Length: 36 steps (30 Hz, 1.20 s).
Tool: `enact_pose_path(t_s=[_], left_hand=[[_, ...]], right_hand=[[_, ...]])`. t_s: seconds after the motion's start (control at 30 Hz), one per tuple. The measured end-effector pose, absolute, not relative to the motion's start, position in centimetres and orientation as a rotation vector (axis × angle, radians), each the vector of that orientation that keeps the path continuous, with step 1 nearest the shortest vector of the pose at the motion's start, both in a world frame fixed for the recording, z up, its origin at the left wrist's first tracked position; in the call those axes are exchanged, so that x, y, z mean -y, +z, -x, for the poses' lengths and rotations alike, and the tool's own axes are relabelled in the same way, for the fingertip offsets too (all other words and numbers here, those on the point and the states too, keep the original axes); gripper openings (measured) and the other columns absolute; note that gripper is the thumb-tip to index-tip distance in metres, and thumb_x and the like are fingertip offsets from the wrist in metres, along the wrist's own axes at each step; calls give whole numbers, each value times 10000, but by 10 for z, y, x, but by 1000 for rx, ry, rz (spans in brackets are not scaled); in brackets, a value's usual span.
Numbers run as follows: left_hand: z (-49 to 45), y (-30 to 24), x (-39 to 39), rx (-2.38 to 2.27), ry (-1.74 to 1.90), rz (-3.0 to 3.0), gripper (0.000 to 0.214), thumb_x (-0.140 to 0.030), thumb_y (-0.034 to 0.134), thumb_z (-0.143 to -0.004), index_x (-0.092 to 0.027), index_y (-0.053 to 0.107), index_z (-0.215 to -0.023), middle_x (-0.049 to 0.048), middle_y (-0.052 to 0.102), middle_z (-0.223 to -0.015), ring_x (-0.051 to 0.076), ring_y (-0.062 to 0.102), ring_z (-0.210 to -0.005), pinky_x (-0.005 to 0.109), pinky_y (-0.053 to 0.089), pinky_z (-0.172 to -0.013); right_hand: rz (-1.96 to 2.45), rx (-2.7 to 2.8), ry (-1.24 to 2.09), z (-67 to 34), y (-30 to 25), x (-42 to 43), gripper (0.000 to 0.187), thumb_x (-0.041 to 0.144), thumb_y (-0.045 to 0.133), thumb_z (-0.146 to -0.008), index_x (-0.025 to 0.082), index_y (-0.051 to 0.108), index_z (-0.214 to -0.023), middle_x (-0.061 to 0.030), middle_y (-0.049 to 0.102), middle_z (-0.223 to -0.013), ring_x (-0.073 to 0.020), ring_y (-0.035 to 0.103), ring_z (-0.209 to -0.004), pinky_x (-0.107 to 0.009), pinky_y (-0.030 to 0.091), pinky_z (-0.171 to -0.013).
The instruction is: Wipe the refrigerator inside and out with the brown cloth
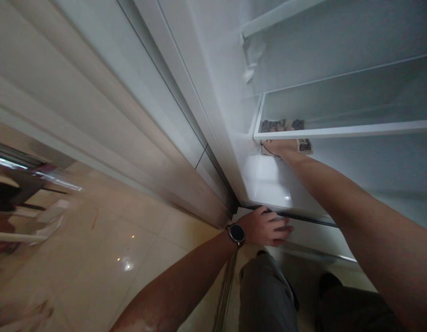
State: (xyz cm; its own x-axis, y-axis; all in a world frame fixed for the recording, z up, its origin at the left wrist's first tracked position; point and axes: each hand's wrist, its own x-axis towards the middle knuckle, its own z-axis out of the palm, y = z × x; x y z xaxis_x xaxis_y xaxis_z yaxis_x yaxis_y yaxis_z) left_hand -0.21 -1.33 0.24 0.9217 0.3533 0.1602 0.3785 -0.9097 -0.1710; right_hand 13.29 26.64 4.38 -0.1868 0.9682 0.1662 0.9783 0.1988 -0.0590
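Observation:
My right hand [277,146] reaches under a white-framed glass shelf [338,131] in a white, fridge-like compartment. It holds a dark-and-light patterned cloth [305,145] near the side wall; the shelf's front bar cuts across the view, and part of the cloth shows through the glass. Lower down, my left hand [265,227], with a round dark watch [236,233] on its wrist, rests on the compartment's bottom front ledge [313,233]. The left fingers are apart and slightly bent, holding nothing.
Another glass shelf [389,69] sits higher up. A large pale door or panel [123,120] slants across the left. Shiny beige floor tiles [130,240] stretch beneath, with blurred objects at far left. My legs [269,295] stand close to the ledge.

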Motion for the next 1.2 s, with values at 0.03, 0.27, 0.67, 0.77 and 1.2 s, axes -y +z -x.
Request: enact_pose_path(t_s=[0.03,0.27,0.67,0.77,1.2], left_hand=[[2,2,13,567,-188,2890,501,-503,351,-1093,-244,602,-1442,96,553,-1496,226,542,-1060,407,393,-799],[3,0,11,607,-90,2919,518,-541,396,-1072,-258,576,-1467,109,538,-1516,245,537,-1089,429,399,-853],[5,-8,8,645,-119,2864,493,-508,457,-1066,-246,592,-1462,115,601,-1447,241,567,-1091,409,401,-862],[5,-9,7,650,-103,2842,485,-505,477,-1056,-254,599,-1453,110,612,-1428,248,570,-1072,414,405,-863],[9,-22,3,658,-176,2742,467,-481,581,-991,-259,655,-1395,115,638,-1406,253,610,-1068,406,446,-903]], right_hand=[[1894,2277,-61,-133,47,-263,860,581,135,-1063,-84,573,-1389,-321,162,-1667,-370,258,-1517,-520,205,-1174],[1910,2220,188,-136,57,-222,697,582,320,-1031,116,524,-1507,-244,431,-1583,-392,406,-1404,-709,163,-1156],[1921,2267,262,-130,61,-127,735,589,292,-971,261,360,-1626,-84,270,-1707,-429,193,-1544,-740,169,-1183],[1926,2289,301,-129,64,-105,748,577,281,-971,250,326,-1642,-82,230,-1722,-437,157,-1556,-747,154,-1187],[1653,2433,354,-194,70,-69,677,622,356,-968,355,410,-1589,-7,293,-1706,-333,226,-1563,-648,217,-1236]])
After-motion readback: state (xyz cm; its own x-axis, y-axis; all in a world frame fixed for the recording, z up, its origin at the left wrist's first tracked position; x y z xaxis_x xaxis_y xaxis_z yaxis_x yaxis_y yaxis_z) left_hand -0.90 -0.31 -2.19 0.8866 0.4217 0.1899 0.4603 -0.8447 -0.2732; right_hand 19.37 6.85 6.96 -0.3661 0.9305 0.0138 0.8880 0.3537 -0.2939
